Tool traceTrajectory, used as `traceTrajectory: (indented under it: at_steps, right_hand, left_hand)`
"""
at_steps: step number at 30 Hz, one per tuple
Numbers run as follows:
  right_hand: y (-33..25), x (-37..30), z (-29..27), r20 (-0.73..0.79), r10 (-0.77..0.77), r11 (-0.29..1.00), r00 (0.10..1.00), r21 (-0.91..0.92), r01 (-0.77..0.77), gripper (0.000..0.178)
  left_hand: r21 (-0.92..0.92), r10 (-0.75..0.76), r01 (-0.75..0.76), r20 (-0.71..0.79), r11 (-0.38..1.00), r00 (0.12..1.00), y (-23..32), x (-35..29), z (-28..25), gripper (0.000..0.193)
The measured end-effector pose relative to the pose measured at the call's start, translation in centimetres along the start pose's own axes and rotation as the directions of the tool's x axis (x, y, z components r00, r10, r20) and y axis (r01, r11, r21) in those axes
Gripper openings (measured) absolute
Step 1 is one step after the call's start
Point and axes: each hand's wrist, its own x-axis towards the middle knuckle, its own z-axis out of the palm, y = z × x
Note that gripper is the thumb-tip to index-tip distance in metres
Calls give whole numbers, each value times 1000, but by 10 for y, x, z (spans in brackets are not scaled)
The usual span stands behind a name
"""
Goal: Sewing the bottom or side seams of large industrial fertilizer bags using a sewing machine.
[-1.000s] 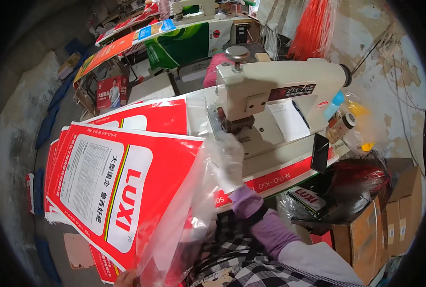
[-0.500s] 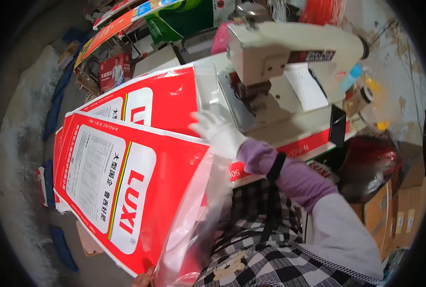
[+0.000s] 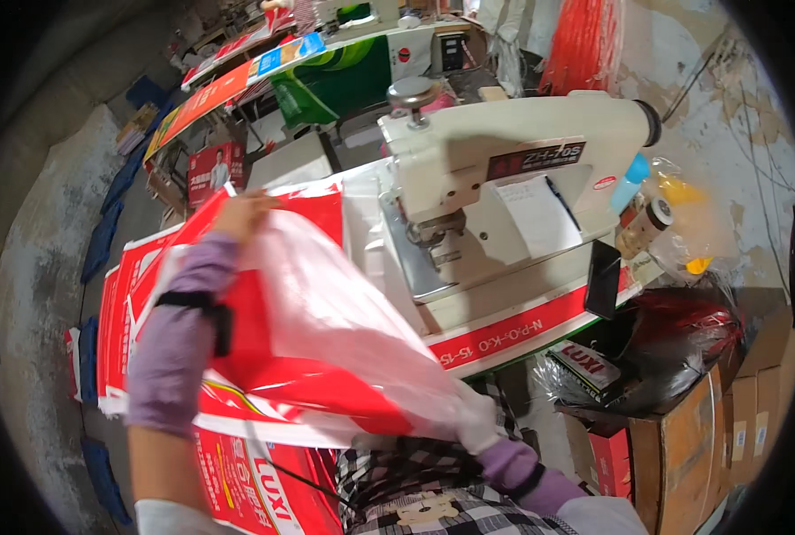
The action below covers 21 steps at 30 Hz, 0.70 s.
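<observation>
Bag (image 3: 330, 303) held in curled left hand (image 3: 244, 217), fingertips hidden; right hand (image 3: 476, 421) at bag edge, grip unclear.

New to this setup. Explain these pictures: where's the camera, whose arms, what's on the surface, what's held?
There's no robot: these are a person's own arms, seen from a downward-looking fisheye camera on their head, so straight edges bend. The bare left hand holds the far edge of a red-and-white bag; the right hand, in a white glove, is at its near end, its exact grip unclear. More red bags lie underneath. Beyond stands a cream sewing machine, with a paper sheet and a dark phone on its table.
</observation>
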Motion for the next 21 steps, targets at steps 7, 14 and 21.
traceTrajectory:
  at_steps: [7, 14, 21]
  right_hand:
    - [13, -70, -70, -303, -337, 884, 892, -428, 188, 28]
    - [75, -49, -107, -27, 26, 791, 999, -610, -37, 28]
    - [105, -71, -93, 32, 11, 957, 999, -289, -2, 37]
  left_hand:
    - [-633, -54, 64, 35, 771, 998, 89, 91, 166, 33]
    - [-87, 181, -183, -29, 979, 983, 149, 91, 146, 31]
    - [82, 256, -270, 151, 959, 955, 125, 92, 140, 29]
